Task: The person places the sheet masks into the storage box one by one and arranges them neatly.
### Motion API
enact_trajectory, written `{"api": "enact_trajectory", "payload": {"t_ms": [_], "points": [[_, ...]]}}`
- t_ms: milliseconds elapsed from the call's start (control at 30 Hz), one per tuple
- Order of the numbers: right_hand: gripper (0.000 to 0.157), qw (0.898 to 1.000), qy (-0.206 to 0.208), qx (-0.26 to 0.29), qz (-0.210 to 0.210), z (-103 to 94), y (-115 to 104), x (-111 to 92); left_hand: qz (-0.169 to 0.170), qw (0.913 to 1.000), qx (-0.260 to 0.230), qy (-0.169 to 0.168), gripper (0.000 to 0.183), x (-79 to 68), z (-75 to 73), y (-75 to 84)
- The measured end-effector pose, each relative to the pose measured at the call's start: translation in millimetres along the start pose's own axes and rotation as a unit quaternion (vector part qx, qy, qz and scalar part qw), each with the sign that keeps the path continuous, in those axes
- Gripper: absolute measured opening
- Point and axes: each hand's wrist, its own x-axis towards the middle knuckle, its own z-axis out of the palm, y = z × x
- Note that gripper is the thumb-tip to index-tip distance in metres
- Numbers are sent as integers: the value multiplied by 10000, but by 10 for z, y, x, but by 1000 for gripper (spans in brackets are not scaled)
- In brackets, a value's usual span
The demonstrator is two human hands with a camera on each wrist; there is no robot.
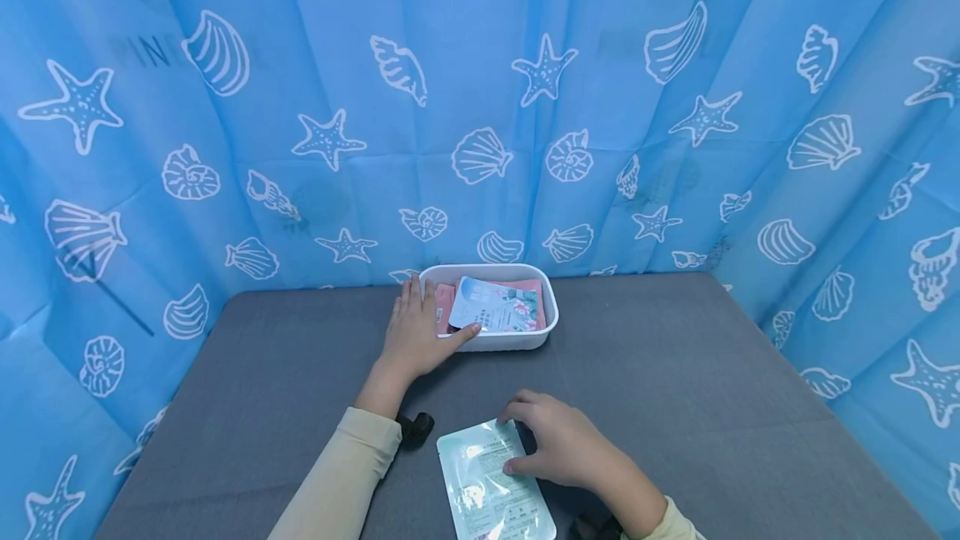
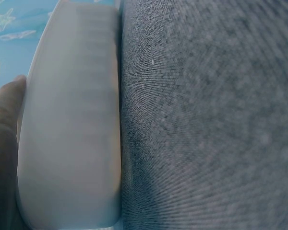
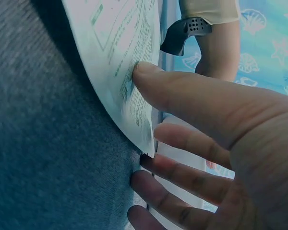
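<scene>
My left hand (image 1: 417,330) rests with straight, spread fingers on the left end of a white plastic bin (image 1: 513,342), its thumb along the front rim. A finger (image 2: 7,103) shows beside the bin wall (image 2: 72,115) in the left wrist view. Inside the bin, a pale blue floral sachet (image 1: 491,305) lies over pink sachets (image 1: 444,307). Nearer me, my right hand (image 1: 562,444) pinches the right edge of a pale green, glossy foil sachet (image 1: 487,482) with printed text. Its thumb (image 3: 156,79) presses the printed face, and the fingertips are at the edge.
A grey cloth covers the table (image 1: 300,373). Behind it and along the sides hangs a blue curtain (image 1: 450,107) with white shell and starfish prints. Black straps (image 1: 415,430) are around both wrists.
</scene>
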Motion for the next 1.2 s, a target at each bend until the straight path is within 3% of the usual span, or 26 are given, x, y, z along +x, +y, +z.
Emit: {"api": "enact_trajectory", "payload": {"t_ms": [333, 633, 900, 1200], "points": [[43, 9999, -34, 147, -42, 4, -3, -3, 6, 10000, 39, 1, 123, 2, 11, -5], [34, 9971, -6, 756, -21, 25, 61, 4, -9, 10000, 9, -3, 123, 2, 4, 1], [28, 9864, -305, 1615, -28, 34, 115, 49, -6, 10000, -8, 24, 124, 5, 16, -8], [17, 9812, -434, 1872, -179, 46, 163, 58, 61, 9999, -71, 81, 123, 12, 49, -24]]}}
